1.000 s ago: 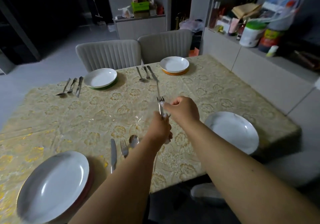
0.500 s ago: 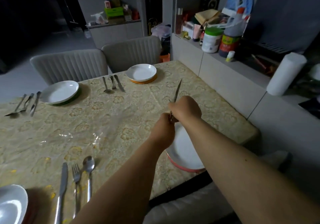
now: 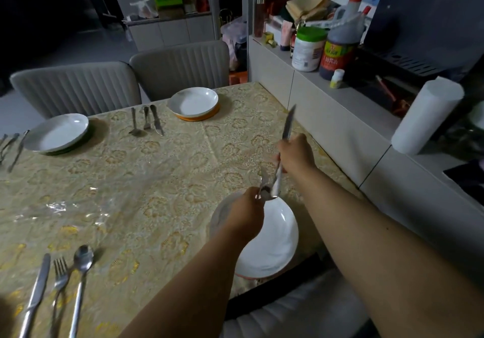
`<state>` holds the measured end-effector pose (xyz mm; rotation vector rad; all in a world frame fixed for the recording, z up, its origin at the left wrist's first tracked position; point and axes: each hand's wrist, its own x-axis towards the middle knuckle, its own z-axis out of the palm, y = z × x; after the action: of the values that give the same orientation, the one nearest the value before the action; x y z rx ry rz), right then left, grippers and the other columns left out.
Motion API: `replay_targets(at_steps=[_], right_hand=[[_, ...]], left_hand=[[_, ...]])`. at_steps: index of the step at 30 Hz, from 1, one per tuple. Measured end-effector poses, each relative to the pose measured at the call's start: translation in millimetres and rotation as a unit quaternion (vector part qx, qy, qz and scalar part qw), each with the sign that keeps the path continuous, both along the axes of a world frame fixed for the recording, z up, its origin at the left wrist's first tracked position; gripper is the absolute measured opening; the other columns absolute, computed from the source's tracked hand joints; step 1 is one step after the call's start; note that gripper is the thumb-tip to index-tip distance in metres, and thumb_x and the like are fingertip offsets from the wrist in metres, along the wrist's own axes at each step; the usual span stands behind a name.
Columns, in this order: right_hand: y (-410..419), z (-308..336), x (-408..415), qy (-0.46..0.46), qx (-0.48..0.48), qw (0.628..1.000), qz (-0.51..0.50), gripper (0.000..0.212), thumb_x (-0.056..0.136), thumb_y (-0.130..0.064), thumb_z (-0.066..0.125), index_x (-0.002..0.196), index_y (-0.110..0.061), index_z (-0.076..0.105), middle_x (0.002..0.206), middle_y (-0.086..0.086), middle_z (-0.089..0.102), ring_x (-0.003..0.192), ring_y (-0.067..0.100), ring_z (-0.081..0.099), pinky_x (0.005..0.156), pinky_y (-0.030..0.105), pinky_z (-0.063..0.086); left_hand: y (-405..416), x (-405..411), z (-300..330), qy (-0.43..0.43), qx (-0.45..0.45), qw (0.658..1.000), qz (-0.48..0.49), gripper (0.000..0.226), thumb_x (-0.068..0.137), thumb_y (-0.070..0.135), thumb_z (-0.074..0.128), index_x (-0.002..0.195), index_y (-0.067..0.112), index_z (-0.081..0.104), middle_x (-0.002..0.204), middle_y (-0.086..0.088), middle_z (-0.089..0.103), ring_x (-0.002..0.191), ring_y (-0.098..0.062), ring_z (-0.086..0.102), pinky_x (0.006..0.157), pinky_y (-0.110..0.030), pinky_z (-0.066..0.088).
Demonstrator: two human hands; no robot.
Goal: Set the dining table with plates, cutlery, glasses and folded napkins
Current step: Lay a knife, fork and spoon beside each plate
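My right hand grips a table knife, blade pointing up and away, above the table's right side. My left hand holds the remaining cutlery, a fork and a spoon as far as I can tell, over the near-right white plate. The two hands are a short way apart. A knife, fork and spoon set lies at the near left. Across the table sit a white plate on an orange one with cutlery beside it, and a white plate on a green one.
The table carries a gold-patterned cloth under clear plastic. Two grey chairs stand on the far side. A counter along the right holds a jar, a sauce bottle and a white roll. More cutlery lies far left.
My right hand has pulled the knife away from the bundle, up and to the right. My left hand has dropped lower over the near-right plate. The view has swung right.
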<state>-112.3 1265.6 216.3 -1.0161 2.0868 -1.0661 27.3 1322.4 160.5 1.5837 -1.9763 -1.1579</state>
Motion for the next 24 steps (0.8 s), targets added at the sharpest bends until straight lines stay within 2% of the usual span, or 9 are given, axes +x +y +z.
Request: replay_targets(at_steps=[2, 4, 8, 11, 13, 16, 18, 21, 24], right_hand=[[-1, -6, -12, 0.044, 0.017, 0.999, 0.006, 0.035, 0.098, -0.026, 0.040, 0.124, -0.004, 0.041, 0.107, 0.015, 0.064, 0.084, 0.032, 0.065, 0.064, 0.040, 0.052], [2, -14, -22, 0.088, 0.044, 0.995, 0.030, 0.036, 0.101, -0.027, 0.033, 0.127, -0.003, 0.041, 0.114, 0.018, 0.059, 0.096, 0.036, 0.060, 0.068, 0.035, 0.041], [18, -50, -38, 0.111, 0.129, 0.982, 0.084, 0.048, 0.105, -0.030, 0.022, 0.125, 0.001, 0.052, 0.120, 0.021, 0.059, 0.106, 0.033, 0.056, 0.076, 0.032, 0.038], [30, -83, -50, 0.088, 0.199, 0.972, 0.093, 0.042, 0.104, -0.028, 0.029, 0.124, -0.002, 0.056, 0.118, 0.019, 0.061, 0.101, 0.031, 0.057, 0.074, 0.028, 0.038], [34, -97, -54, 0.063, 0.219, 0.969, 0.097, 0.033, 0.102, -0.022, 0.040, 0.122, -0.004, 0.059, 0.118, 0.017, 0.062, 0.102, 0.031, 0.059, 0.075, 0.028, 0.041], [34, -110, -57, 0.039, 0.221, 0.971, 0.085, 0.026, 0.095, -0.014, 0.053, 0.117, -0.005, 0.063, 0.116, 0.015, 0.065, 0.106, 0.030, 0.060, 0.079, 0.028, 0.045], [34, -117, -58, 0.031, 0.230, 0.970, 0.075, 0.022, 0.093, -0.016, 0.059, 0.111, -0.006, 0.066, 0.110, 0.013, 0.067, 0.099, 0.030, 0.062, 0.074, 0.027, 0.045], [35, -128, -60, 0.020, 0.241, 0.969, 0.051, 0.020, 0.090, -0.019, 0.063, 0.105, -0.007, 0.068, 0.104, 0.012, 0.068, 0.084, 0.026, 0.060, 0.068, 0.026, 0.043], [32, -130, -63, 0.049, 0.246, 0.967, 0.051, 0.016, 0.090, -0.013, 0.060, 0.101, -0.006, 0.070, 0.102, 0.012, 0.068, 0.087, 0.027, 0.061, 0.070, 0.025, 0.043]], left_hand=[[-3, -3, -12, 0.033, 0.039, 0.998, 0.033, 0.025, 0.099, 0.015, 0.038, 0.114, 0.011, 0.057, 0.092, -0.017, 0.066, 0.083, -0.033, 0.063, 0.064, -0.033, 0.043], [-7, -3, -24, 0.038, 0.060, 0.994, 0.083, 0.026, 0.098, 0.015, 0.037, 0.113, 0.012, 0.058, 0.088, -0.017, 0.064, 0.079, -0.036, 0.062, 0.064, -0.038, 0.045], [-18, -7, -32, 0.053, 0.081, 0.986, 0.138, 0.019, 0.098, 0.018, 0.035, 0.097, 0.013, 0.053, 0.082, -0.011, 0.055, 0.068, -0.023, 0.050, 0.063, -0.036, 0.038], [-22, -10, -28, 0.091, 0.086, 0.979, 0.163, 0.022, 0.097, 0.014, 0.034, 0.107, 0.008, 0.052, 0.079, -0.009, 0.054, 0.063, -0.022, 0.047, 0.057, -0.034, 0.038], [-22, -11, -27, 0.113, 0.093, 0.973, 0.177, 0.021, 0.096, 0.013, 0.033, 0.105, 0.008, 0.052, 0.073, -0.007, 0.054, 0.054, -0.020, 0.044, 0.049, -0.027, 0.033], [-22, -11, -26, 0.126, 0.095, 0.970, 0.186, 0.022, 0.095, 0.012, 0.033, 0.103, 0.011, 0.053, 0.070, -0.005, 0.055, 0.051, -0.018, 0.044, 0.046, -0.025, 0.031], [-22, -12, -24, 0.135, 0.097, 0.968, 0.187, 0.023, 0.094, 0.009, 0.031, 0.099, 0.010, 0.053, 0.069, -0.006, 0.054, 0.049, -0.017, 0.042, 0.045, -0.025, 0.030], [-22, -12, -20, 0.152, 0.103, 0.962, 0.202, 0.023, 0.092, 0.006, 0.030, 0.096, 0.003, 0.053, 0.069, -0.013, 0.051, 0.042, -0.018, 0.039, 0.042, -0.022, 0.027], [-21, -14, -20, 0.179, 0.118, 0.953, 0.212, 0.023, 0.096, 0.007, 0.033, 0.110, 0.005, 0.051, 0.070, -0.009, 0.051, 0.039, -0.014, 0.036, 0.038, -0.017, 0.025]])
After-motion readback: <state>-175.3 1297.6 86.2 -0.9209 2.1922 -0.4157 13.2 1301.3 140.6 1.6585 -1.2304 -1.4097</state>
